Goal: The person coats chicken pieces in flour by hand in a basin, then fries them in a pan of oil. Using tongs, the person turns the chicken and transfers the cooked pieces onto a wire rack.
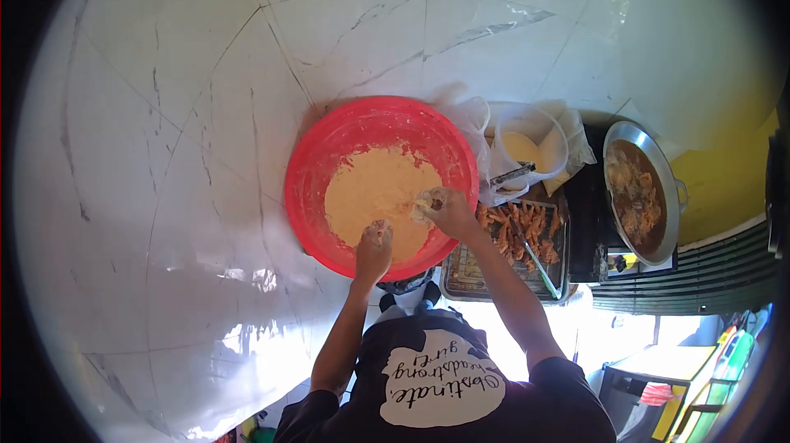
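A large red basin [300,188] holds a bed of pale yellow flour [370,184], and both hands are over it. My right hand [453,214] is above the right side of the flour, its fingertips pinched together and caked white. A small pale clump shows at those fingertips, but I cannot make out what it is. Lower down, near the basin's front rim, my left hand [374,254] has its fingers curled in and coated with flour. Whatever lies inside that curl is hidden.
Right of the basin, a wire rack tray [461,274] carries brown fried pieces [527,229] and tongs [539,266]. Behind it stands a clear tub [555,142] of yellowish batter. A wide metal pan [676,196] of oil with frying pieces sits far right.
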Motion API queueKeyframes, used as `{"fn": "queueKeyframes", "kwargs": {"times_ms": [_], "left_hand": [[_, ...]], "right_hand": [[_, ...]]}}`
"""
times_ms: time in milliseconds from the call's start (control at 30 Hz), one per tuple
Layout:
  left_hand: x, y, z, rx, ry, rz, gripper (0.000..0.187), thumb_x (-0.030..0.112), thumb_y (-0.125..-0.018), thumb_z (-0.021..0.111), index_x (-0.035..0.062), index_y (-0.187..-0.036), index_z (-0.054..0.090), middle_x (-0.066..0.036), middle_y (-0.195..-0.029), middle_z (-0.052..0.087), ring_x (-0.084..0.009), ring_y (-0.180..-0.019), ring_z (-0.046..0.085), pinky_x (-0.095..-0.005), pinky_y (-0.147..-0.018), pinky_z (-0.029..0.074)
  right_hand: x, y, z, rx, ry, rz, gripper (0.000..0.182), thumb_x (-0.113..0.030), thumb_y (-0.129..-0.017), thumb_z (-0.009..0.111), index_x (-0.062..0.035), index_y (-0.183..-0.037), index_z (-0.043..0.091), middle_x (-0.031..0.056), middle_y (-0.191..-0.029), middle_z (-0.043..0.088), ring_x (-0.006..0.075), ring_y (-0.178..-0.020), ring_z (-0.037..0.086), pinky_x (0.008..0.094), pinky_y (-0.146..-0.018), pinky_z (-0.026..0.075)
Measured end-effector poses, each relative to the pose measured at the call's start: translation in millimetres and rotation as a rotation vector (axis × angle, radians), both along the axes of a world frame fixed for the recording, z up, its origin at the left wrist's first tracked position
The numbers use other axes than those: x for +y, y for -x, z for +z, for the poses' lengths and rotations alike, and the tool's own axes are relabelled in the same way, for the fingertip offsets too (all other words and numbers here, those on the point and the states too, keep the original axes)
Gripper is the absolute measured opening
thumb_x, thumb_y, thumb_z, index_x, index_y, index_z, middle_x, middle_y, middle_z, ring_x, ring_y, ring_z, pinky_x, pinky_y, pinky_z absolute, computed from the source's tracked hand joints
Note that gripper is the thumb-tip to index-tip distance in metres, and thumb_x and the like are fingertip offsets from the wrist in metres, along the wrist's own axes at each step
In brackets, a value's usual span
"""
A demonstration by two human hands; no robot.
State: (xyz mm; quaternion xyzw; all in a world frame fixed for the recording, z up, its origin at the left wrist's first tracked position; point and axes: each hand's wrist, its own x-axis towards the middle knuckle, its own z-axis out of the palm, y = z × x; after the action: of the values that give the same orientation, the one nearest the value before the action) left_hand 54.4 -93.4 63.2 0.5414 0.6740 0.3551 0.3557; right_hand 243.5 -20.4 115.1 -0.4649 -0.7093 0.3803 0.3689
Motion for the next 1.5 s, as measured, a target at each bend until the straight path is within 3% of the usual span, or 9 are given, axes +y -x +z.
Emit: {"fn": "queueKeyframes", "kwargs": {"times_ms": [133, 200, 467, 733, 833, 1000, 1200, 1300, 1500], "left_hand": [[-3, 0, -4, 0.004, 0.007, -0.116, 0.036, 0.030, -0.090, 0.048, 0.0043, -0.114, 0.055, -0.018, -0.112, 0.057, -0.0322, -0.103, 0.056, -0.0441, -0.089, 0.041], [-6, -1, -6, 0.127, -0.088, -0.134, 0.029, 0.024, -0.089, 0.052, 0.0028, -0.109, 0.056, -0.018, -0.104, 0.060, -0.0313, -0.099, 0.059, -0.0374, -0.085, 0.044], [-10, 1, 6, 0.183, -0.069, -0.236, 0.032, 0.028, -0.086, 0.054, 0.0071, -0.110, 0.057, -0.014, -0.112, 0.058, -0.0317, -0.105, 0.055, -0.0496, -0.089, 0.037], [-11, -12, 8, 0.225, -0.120, -0.291, 0.029, 0.025, -0.086, 0.054, 0.0069, -0.108, 0.056, -0.016, -0.108, 0.059, -0.0330, -0.102, 0.055, -0.0490, -0.086, 0.038], [-9, -30, 7, 0.259, -0.260, -0.291, 0.027, 0.022, -0.087, 0.054, 0.0038, -0.107, 0.057, -0.015, -0.107, 0.059, -0.0310, -0.098, 0.057, -0.0427, -0.085, 0.043], [-10, -67, 19, 0.273, -0.209, -0.158, 0.032, 0.023, -0.091, 0.051, -0.0024, -0.110, 0.055, -0.021, -0.111, 0.057, -0.0347, -0.101, 0.056, -0.0397, -0.088, 0.043], [-9, -92, 18, 0.377, -0.144, 0.164, 0.038, 0.029, -0.094, 0.043, -0.0040, -0.111, 0.054, -0.022, -0.107, 0.058, -0.0364, -0.099, 0.057, -0.0423, -0.085, 0.044], [-8, -101, 29, 0.405, -0.139, 0.236, 0.041, 0.030, -0.095, 0.040, -0.0051, -0.110, 0.054, -0.022, -0.107, 0.059, -0.0361, -0.099, 0.057, -0.0422, -0.085, 0.044], [-7, -103, 25, 0.438, -0.174, 0.272, 0.043, 0.032, -0.096, 0.039, -0.0061, -0.109, 0.054, -0.023, -0.106, 0.058, -0.0362, -0.099, 0.057, -0.0422, -0.084, 0.043]], "right_hand": [[-22, 7, 6, -0.054, 0.042, -0.125, 0.024, -0.012, -0.076, 0.068, 0.0016, -0.096, 0.065, 0.0182, -0.086, 0.065, 0.0273, -0.076, 0.065, 0.0328, -0.066, 0.050], [-30, 11, 7, -0.115, 0.084, -0.164, 0.024, -0.012, -0.076, 0.068, 0.0019, -0.095, 0.066, 0.0177, -0.088, 0.065, 0.0260, -0.076, 0.065, 0.0315, -0.068, 0.051], [-55, -6, 37, -0.017, -0.155, -0.316, 0.021, -0.003, -0.073, 0.069, 0.0019, -0.093, 0.066, 0.0146, -0.090, 0.066, 0.0218, -0.078, 0.066, 0.0294, -0.069, 0.052], [-81, -79, 81, -0.032, -0.255, -0.499, 0.028, 0.002, -0.069, 0.070, 0.0018, -0.096, 0.066, 0.0136, -0.094, 0.066, 0.0208, -0.082, 0.066, 0.0290, -0.071, 0.053], [-91, -114, 95, -0.002, -0.248, -0.536, 0.027, 0.002, -0.070, 0.070, 0.0026, -0.096, 0.066, 0.0139, -0.094, 0.066, 0.0213, -0.082, 0.066, 0.0285, -0.071, 0.054], [-107, -185, 124, -0.012, -0.254, -0.573, 0.023, 0.000, -0.074, 0.072, 0.0050, -0.095, 0.064, 0.0126, -0.097, 0.064, 0.0169, -0.087, 0.064, 0.0257, -0.073, 0.056], [-124, -291, 157, -0.206, -0.358, -0.535, 0.027, 0.000, -0.070, 0.073, 0.0042, -0.096, 0.065, 0.0144, -0.094, 0.065, 0.0203, -0.082, 0.066, 0.0286, -0.072, 0.057], [-124, -341, 170, -0.296, -0.346, -0.565, 0.025, 0.000, -0.072, 0.069, 0.0035, -0.096, 0.065, 0.0176, -0.094, 0.066, 0.0250, -0.080, 0.067, 0.0301, -0.071, 0.054], [-98, -433, 164, -0.425, -0.278, -0.618, 0.023, -0.005, -0.073, 0.071, 0.0021, -0.095, 0.066, 0.0163, -0.094, 0.066, 0.0247, -0.083, 0.066, 0.0325, -0.075, 0.053]]}}
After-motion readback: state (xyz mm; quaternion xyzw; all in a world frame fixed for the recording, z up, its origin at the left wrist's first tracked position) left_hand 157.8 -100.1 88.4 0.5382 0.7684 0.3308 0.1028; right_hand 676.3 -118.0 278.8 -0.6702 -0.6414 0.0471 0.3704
